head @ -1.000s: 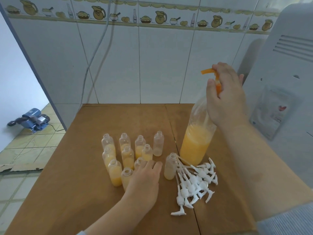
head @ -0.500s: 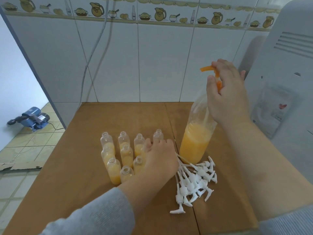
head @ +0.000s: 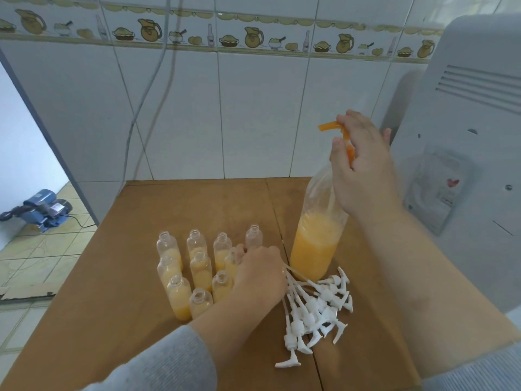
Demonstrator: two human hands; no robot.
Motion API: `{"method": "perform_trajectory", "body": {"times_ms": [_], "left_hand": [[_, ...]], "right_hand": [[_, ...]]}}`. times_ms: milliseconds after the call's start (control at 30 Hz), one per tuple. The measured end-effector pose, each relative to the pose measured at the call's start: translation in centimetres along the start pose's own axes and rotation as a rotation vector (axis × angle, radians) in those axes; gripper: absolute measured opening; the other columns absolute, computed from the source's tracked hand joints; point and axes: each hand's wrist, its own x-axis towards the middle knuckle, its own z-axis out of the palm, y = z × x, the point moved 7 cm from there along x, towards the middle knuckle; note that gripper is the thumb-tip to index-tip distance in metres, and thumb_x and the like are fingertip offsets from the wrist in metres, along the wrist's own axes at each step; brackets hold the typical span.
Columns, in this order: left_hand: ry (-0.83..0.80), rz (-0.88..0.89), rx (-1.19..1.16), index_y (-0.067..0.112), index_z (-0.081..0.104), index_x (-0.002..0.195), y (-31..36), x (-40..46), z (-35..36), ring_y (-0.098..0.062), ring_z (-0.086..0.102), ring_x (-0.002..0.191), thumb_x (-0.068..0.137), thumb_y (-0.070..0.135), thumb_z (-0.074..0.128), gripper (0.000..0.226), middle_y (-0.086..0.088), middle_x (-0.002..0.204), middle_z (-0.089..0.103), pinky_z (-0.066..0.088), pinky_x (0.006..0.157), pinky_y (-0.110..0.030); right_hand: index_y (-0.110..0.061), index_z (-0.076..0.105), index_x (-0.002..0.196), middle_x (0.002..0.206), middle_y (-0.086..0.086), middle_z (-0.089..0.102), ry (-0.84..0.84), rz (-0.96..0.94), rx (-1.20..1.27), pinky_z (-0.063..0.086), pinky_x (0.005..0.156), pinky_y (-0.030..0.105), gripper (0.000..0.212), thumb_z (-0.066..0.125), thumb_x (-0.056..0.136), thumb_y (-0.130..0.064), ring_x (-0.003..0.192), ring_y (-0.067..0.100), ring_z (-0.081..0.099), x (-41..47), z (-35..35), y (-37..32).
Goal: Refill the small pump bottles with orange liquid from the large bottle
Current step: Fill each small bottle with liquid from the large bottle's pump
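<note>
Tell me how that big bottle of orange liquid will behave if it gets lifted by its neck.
The large bottle is under half full, so it is probably bottom-heavy and fairly steady upright. Its clear thin wall looks soft and may buckle under a squeeze. The right hand grips up at the orange pump, so the body could swing as it rises.

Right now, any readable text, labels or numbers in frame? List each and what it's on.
"XO": on the painted bottles in the tile border, just legible.
Packet on the white appliance: print too blurred; only a red heart shows.
Blue pump label: too small.
Small bottles, large bottle: none.
</note>
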Motion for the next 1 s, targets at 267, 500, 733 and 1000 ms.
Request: {"method": "perform_trajectory", "body": {"times_ms": [267,500,733,1000], "left_hand": [[0.28,-0.104,-0.923,0.023,0.062,0.096,-4.0,0.2,-9.5,-0.008,0.06,0.084,0.078,0.038,0.073,0.026,0.007,0.091,0.063,0.05,0.073,-0.023],[0.205,0.094,-1.484,0.013,0.062,0.103,-1.8,4.0,-11.8,-0.016,0.066,0.092,0.09,0.036,0.056,0.028,-0.002,0.102,0.068,0.054,0.085,-0.032],[0.236,0.294,-0.74,0.014,0.036,0.13,1.4,5.0,-12.5,-0.009,0.041,0.106,0.1,0.026,0.04,0.032,0.002,0.121,0.042,0.032,0.077,-0.013],[0.344,0.392,-0.695,0.016,0.042,0.132,2.7,5.4,-14.9,-0.01,0.047,0.1,0.096,0.026,0.051,0.039,0.005,0.119,0.048,0.036,0.089,-0.022]], "right_hand": [[-0.018,0.043,0.138,0.151,0.0,0.034,-0.032,-0.06,-0.088,-0.008,0.114,0.026,0.043,0.031,0.098,-0.028,0.146,0.016,0.012,0.3,0.0,0.3],[-0.018,0.043,0.139,0.149,0.0,0.037,-0.048,-0.095,-0.097,-0.004,0.115,0.029,0.042,0.03,0.101,-0.032,0.145,0.017,0.014,0.3,-0.1,0.6],[-0.018,0.045,0.136,0.145,0.0,0.041,-0.048,-0.107,-0.098,-0.002,0.115,0.028,0.041,0.028,0.102,-0.034,0.144,0.017,0.018,0.3,-0.1,0.5],[-0.017,0.045,0.136,0.143,0.001,0.043,-0.029,-0.119,-0.057,-0.001,0.116,0.028,0.043,0.028,0.101,-0.035,0.143,0.017,0.021,0.0,0.0,0.5]]}}
